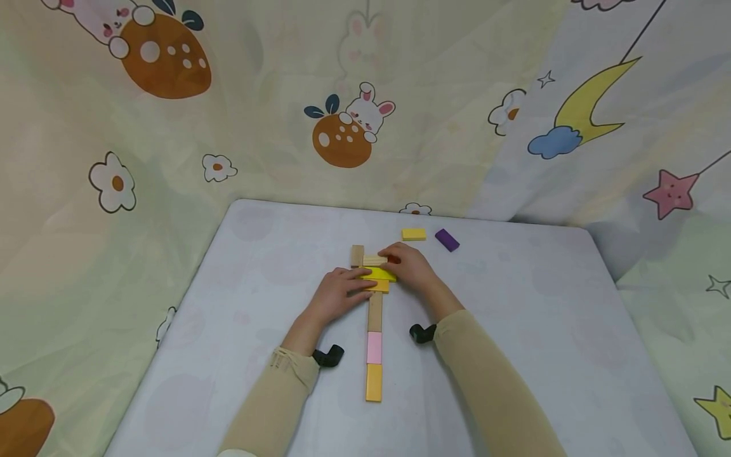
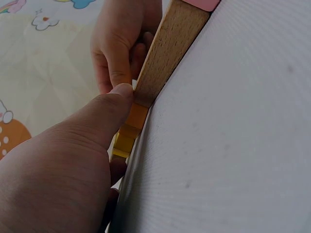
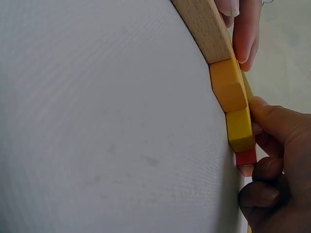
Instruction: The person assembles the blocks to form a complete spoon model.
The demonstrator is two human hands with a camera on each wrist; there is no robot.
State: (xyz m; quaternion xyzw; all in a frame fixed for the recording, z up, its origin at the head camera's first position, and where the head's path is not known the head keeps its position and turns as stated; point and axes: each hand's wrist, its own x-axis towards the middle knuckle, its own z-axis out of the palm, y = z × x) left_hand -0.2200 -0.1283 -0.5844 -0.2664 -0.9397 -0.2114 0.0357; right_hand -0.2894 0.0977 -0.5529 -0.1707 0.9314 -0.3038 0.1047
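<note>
A line of wooden blocks runs up the table: orange point(image 1: 374, 383), pink point(image 1: 374, 347) and tan point(image 1: 375, 312), topped by crosswise orange point(image 3: 229, 91) and yellow point(image 3: 240, 128) blocks. My left hand point(image 1: 335, 294) rests its extended fingertips on these crosswise blocks from the left, thumb near the tan block's end. At the far right end of the stack, my right hand point(image 1: 412, 268) pinches a red block point(image 3: 246, 157) between thumb and fingers. Beside it lies a pale wood block point(image 1: 374, 260), with an upright tan block point(image 1: 357, 255) on its left.
A loose yellow block point(image 1: 414, 234) and a purple block point(image 1: 447, 240) lie near the back edge of the white table point(image 1: 514, 285). Behind the table hangs a cartoon-printed cloth point(image 1: 274, 114). Black wrist cameras sit at both cuffs.
</note>
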